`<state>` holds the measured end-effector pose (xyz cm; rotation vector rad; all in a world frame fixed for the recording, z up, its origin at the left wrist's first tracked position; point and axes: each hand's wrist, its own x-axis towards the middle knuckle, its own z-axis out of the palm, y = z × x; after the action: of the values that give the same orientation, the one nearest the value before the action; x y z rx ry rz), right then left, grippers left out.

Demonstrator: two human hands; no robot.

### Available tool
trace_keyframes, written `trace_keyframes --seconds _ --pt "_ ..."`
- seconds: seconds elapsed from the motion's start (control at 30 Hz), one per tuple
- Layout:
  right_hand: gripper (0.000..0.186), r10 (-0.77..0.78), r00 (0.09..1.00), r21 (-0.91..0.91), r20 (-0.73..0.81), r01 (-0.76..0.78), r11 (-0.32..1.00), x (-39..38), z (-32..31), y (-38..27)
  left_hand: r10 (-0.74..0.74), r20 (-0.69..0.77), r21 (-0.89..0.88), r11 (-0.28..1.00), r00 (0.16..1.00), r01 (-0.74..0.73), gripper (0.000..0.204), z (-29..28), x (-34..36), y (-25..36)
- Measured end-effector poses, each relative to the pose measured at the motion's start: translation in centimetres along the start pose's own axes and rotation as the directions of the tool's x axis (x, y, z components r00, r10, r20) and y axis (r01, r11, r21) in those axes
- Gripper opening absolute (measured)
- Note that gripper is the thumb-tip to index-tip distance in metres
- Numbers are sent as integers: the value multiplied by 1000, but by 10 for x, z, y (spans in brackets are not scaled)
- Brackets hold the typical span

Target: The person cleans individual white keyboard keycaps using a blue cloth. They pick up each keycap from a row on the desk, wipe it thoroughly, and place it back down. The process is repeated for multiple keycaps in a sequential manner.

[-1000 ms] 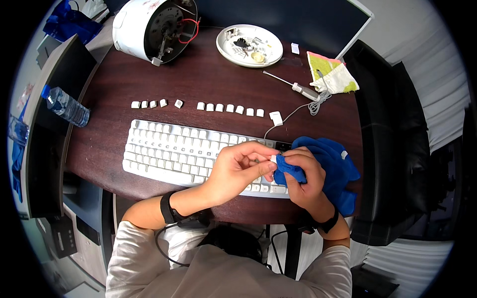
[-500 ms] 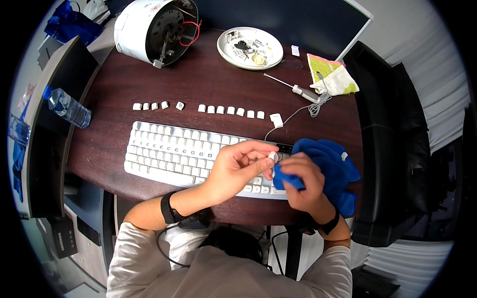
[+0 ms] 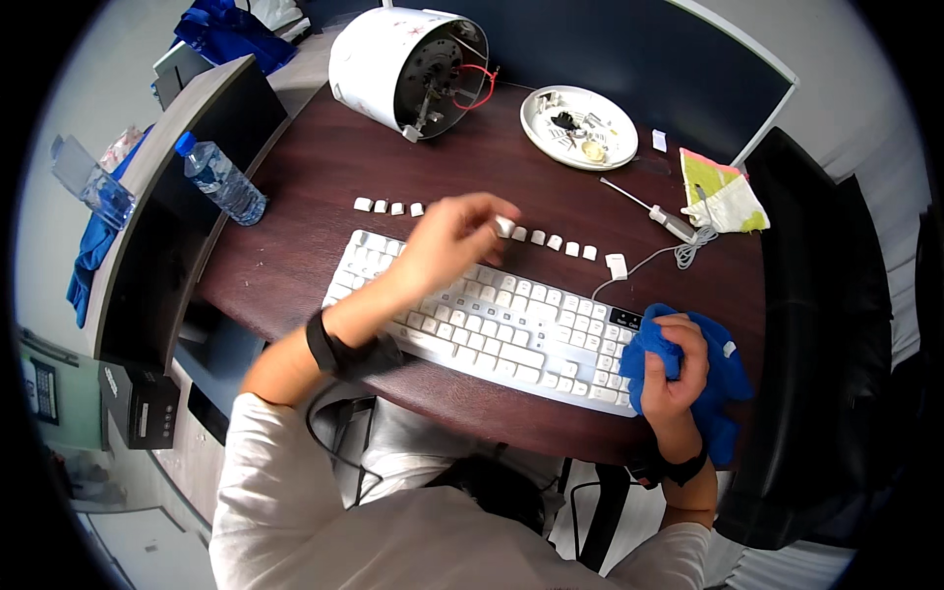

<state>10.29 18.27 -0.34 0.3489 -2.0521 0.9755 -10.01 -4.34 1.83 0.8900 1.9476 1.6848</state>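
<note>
My left hand point(image 3: 457, 236), slightly blurred, reaches past the far edge of a white keyboard point(image 3: 472, 329). A white keycap point(image 3: 504, 226) shows at its thumb and index finger, which are closed on it. Loose keycaps point(image 3: 555, 243) stand in a row behind the keyboard, and my hand and forearm hide some of them. My right hand point(image 3: 677, 369) is closed on a bunched blue cloth point(image 3: 716, 379) by the keyboard's right end. Several key positions along the keyboard's middle show bare switches point(image 3: 477, 307).
A screwdriver point(image 3: 669, 221), a coiled cable point(image 3: 693, 251) and a folded patterned cloth point(image 3: 723, 192) lie at the right. Behind are a white dish point(image 3: 580, 152) with small parts and an opened white appliance point(image 3: 379, 74). A water bottle point(image 3: 221, 182) stands left beside the partition point(image 3: 187, 221).
My left hand has moved away from my right hand, leftward and farther out to the keycap row. The right hand has drawn aside with the blue cloth. The whole view has shifted.
</note>
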Motion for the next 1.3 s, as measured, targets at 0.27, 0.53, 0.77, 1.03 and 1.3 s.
trace_keyframes --seconds 0.27,0.53,0.77,1.03,1.3 --pt "25 -10 999 -2 31 10 1000 6 -1 -1 154 260 699 651 953 -296 13 -57 42 -20" --pt "25 -34 998 9 49 33 999 6 0 -2 87 372 751 557 924 -355 11 -62 51 -45" --pt "26 -33 998 7 47 33 999 5 0 -1 165 301 746 574 939 -339 9 -60 49 -46" --pt "26 -30 998 9 58 29 1000 5 0 0 21 181 629 766 983 -133 11 -59 51 -44" --pt "27 -37 998 14 55 37 999 5 0 -1 202 262 729 600 944 -330 12 -63 50 -54"
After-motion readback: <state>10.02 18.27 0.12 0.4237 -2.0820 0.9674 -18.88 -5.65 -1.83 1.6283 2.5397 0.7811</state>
